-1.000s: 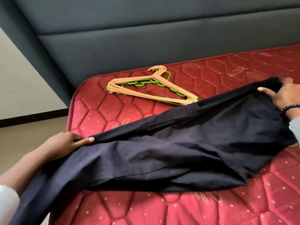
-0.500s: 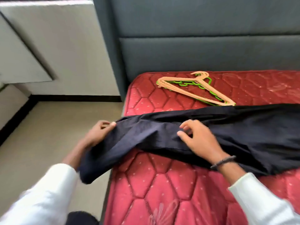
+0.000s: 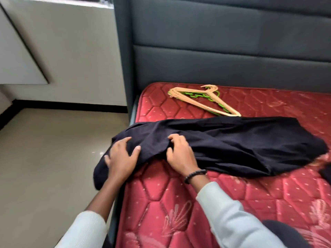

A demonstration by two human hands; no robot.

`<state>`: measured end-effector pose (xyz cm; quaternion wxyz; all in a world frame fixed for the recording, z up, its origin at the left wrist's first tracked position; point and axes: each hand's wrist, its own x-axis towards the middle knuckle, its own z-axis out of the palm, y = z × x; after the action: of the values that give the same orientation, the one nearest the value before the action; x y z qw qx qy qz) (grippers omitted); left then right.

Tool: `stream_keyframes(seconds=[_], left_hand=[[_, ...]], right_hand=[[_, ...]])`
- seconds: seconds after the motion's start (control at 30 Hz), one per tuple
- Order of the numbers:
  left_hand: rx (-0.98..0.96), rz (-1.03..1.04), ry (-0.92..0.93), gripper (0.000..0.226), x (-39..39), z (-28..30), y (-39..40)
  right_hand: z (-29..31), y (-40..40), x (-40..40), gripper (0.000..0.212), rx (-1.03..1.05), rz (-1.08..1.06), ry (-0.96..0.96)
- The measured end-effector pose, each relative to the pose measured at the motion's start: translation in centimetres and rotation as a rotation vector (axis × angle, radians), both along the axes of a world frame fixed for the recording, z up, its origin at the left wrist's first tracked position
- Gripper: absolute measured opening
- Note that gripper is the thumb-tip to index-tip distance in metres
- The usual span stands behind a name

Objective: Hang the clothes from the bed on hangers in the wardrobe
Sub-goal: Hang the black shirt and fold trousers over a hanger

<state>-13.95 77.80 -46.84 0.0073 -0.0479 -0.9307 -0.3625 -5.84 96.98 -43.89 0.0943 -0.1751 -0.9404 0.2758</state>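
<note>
1. One dark navy garment point(image 3: 232, 140) lies stretched across the red quilted mattress point(image 3: 250, 203) of the bed, its left end hanging over the bed's edge toward the floor point(image 3: 44, 167).
2. Two hands work on it. The left hand point(image 3: 121, 158) lies on the overhanging end with fingers spread and lightly bent, thumb out to the side, pressing on the cloth rather than gripping it.
3. The right hand point(image 3: 180, 154) rests on the garment just beside the left one, its fingers curled and bunching a fold of the fabric under the fingertips.
4. One beaded bracelet point(image 3: 194, 173) sits on the right wrist; both arms wear white sleeves.
5. A stack of hangers point(image 3: 202, 100) lies on the mattress beyond the garment, near the headboard point(image 3: 223, 56). Several peach ones lie on top of at least one green one; the exact count cannot be told, since they overlap closely.
6. The lower tip of the stack reaches the garment's far edge.
7. One more dark piece of cloth point(image 3: 326, 173) shows at the right border, mostly cut off.
8. The grey padded headboard has two horizontal panels in view.
</note>
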Motion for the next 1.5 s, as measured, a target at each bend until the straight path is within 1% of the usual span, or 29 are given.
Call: stream_keyframes(seconds=[0.07, 0.1, 0.17, 0.2, 0.27, 0.3, 0.33, 0.43, 0.47, 0.5, 0.57, 0.6, 0.67, 0.73, 0.77, 0.8, 0.87, 0.9, 0.97, 1.03, 1.07, 1.1, 1.17, 1.2, 1.23, 1.33, 1.37, 1.43, 1.5], left_hand=[[0.072, 0.246, 0.037, 0.044, 0.3, -0.8, -0.9], [0.137, 0.428, -0.017, 0.044, 0.5, -1.1, -1.4], [0.329, 0.76, -0.311, 0.055, 0.8, -2.0, -3.1], [0.443, 0.836, -0.497, 0.067, 0.8, -2.4, -3.6], [0.662, 0.806, -0.761, 0.084, 0.4, -3.0, -4.3], [0.786, 0.749, -0.815, 0.082, 0.0, -3.0, -4.3], [0.915, 0.697, -0.789, 0.071, -0.4, -3.0, -5.0], [1.098, 0.531, -0.441, 0.019, -1.6, -1.6, -6.5], [1.209, 0.437, -0.358, 0.014, -1.8, -0.4, -6.9], [1.349, 0.311, -0.326, 0.015, -2.0, 1.2, -7.5], [1.596, 0.111, -0.349, 0.027, -2.4, 3.6, -8.7], [1.674, 0.119, -0.363, 0.032, -2.9, 3.9, -9.2], [1.707, 0.286, -0.375, 0.031, -4.4, 2.6, -9.7], [1.549, 0.552, -0.479, 0.02, -5.7, 0.5, -9.1], [1.424, 0.63, -0.561, 0.015, -6.0, -0.5, -8.5], [1.296, 0.631, -0.638, 0.011, -6.1, -1.4, -7.5], [1.089, 0.466, -0.751, 0.007, -6.3, -2.5, -5.5], [1.015, 0.403, -0.786, 0.011, -6.3, -2.9, -4.5], [0.996, 0.355, -0.869, 0.029, -6.9, -4.0, -3.1], [1.077, 0.339, -0.912, 0.054, -7.7, -4.8, -2.4], [1.112, 0.306, -0.898, 0.056, -8.1, -5.1, -2.4], [1.152, 0.287, -0.851, 0.049, -8.6, -5.2, -2.3], [1.209, 0.333, -0.688, 0.025, -9.2, -5.1, -2.3], [1.173, 0.375, -0.569, 0.012, -9.5, -4.7, -2.8], [1.039, 0.376, -0.418, 0.009, -9.8, -4.1, -3.3], [0.275, 0.224, -0.007, 0.035, -8.8, -0.8, -5.3], [0.105, 0.189, 0.068, 0.041, -8.3, 0.5, -5.9], [-0.116, 0.17, 0.047, 0.05, -8.0, 3.5, -7.1], [-0.268, 0.172, -0.09, 0.058, -9.1, 5.6, -8.3]], right_hand=[[0.5, -0.7, 0.5, 0.054, 0.039, 0.07, 0.028], [0.8, -1.0, 0.5, 0.058, 0.078, 0.124, 0.033], [1.0, -2.1, 0.3, 0.063, 0.173, 0.273, 0.058], [1.0, -2.5, -0.1, 0.066, 0.231, 0.343, 0.074], [0.3, -3.9, -1.4, 0.074, 0.337, 0.459, 0.068], [-0.2, -4.5, -2.0, 0.079, 0.407, 0.504, 0.049], [-0.9, -5.8, -2.8, 0.086, 0.476, 0.554, 0.028], [-2.5, -9.0, -4.4, 0.103, 0.614, 0.601, -0.04], [-2.6, -9.9, -4.8, 0.105, 0.613, 0.578, -0.042], [-2.7, -10.9, -5.5, 0.102, 0.588, 0.546, -0.029], [-2.4, -12.2, -6.9, 0.076, 0.49, 0.469, 0.042], [-1.9, -12.8, -8.0, 0.062, 0.404, 0.419, 0.071], [-0.3, -13.2, -10.0, 0.045, 0.127, 0.257, 0.044], [1.7, -12.8, -12.3, 0.039, -0.195, 0.026, 0.0], [2.1, -12.1, -13.5, 0.043, -0.359, -0.075, 0.006], [2.5, -11.4, -14.5, 0.05, -0.481, -0.145, 0.039], [2.8, -9.9, -16.2, 0.063, -0.631, -0.218, 0.112], [2.8, -9.4, -16.4, 0.069, -0.682, -0.233, 0.134], [2.4, -8.3, -16.6, 0.083, -0.773, -0.234, 0.163], [2.1, -7.6, -16.2, 0.095, -0.839, -0.198, 0.181], [1.7, -7.4, -16.1, 0.098, -0.874, -0.173, 0.178], [1.6, -7.2, -16.0, 0.1, -0.905, -0.153, 0.166], [1.4, -6.7, -15.9, 0.107, -0.952, -0.154, 0.164], [1.4, -6.9, -16.1, 0.111, -0.977, -0.153, 0.164], [2.0, -7.0, -16.0, 0.111, -0.997, -0.16, 0.182], [5.1, -7.4, -14.7, 0.093, -1.001, -0.139, 0.263], [6.3, -7.6, -14.2, 0.087, -0.988, -0.109, 0.281], [8.8, -7.7, -13.0, 0.075, -0.941, -0.037, 0.311], [11.2, -7.4, -11.7, 0.065, -0.898, 0.014, 0.34]])
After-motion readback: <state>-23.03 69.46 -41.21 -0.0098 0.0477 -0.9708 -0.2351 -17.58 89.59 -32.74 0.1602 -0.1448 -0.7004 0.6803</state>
